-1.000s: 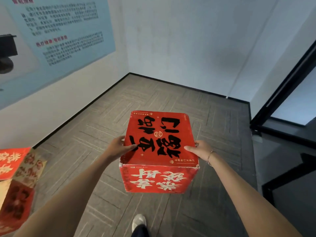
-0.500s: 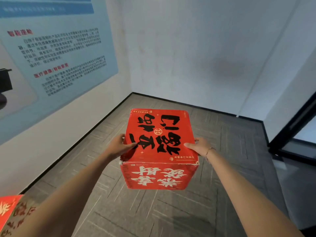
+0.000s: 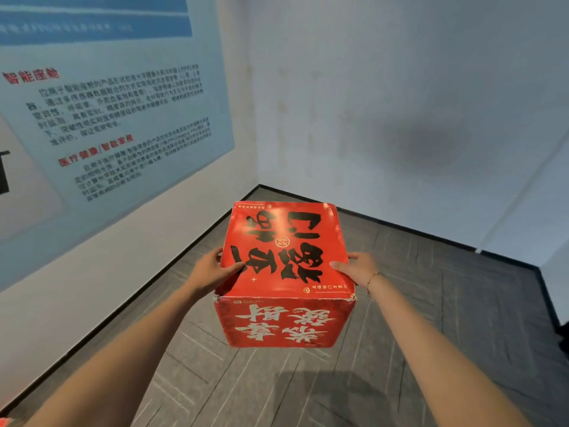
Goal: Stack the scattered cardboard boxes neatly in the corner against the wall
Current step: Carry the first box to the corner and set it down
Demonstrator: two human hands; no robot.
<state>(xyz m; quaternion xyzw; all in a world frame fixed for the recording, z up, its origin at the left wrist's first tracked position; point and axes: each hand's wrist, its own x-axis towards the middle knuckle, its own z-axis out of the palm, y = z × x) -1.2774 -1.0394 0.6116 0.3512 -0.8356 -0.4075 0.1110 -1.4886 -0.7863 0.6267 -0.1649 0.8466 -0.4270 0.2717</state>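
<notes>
Closer now than half a second ago, the corner fills more of the view, and the red box on the floor at lower left has shrunk to a sliver at the frame's edge. White walls meet ahead at the corner, the left one carrying a big pale-blue poster with blurred print. Grey patterned carpet runs to a dark skirting along both walls. Held in the air above the carpet, short of the corner, is a red cardboard box with black lettering on top and cream lettering on its near side. Left hand grips its left side, thumb lying over the top edge; right hand grips the right side likewise. A thin bracelet circles the right wrist.
</notes>
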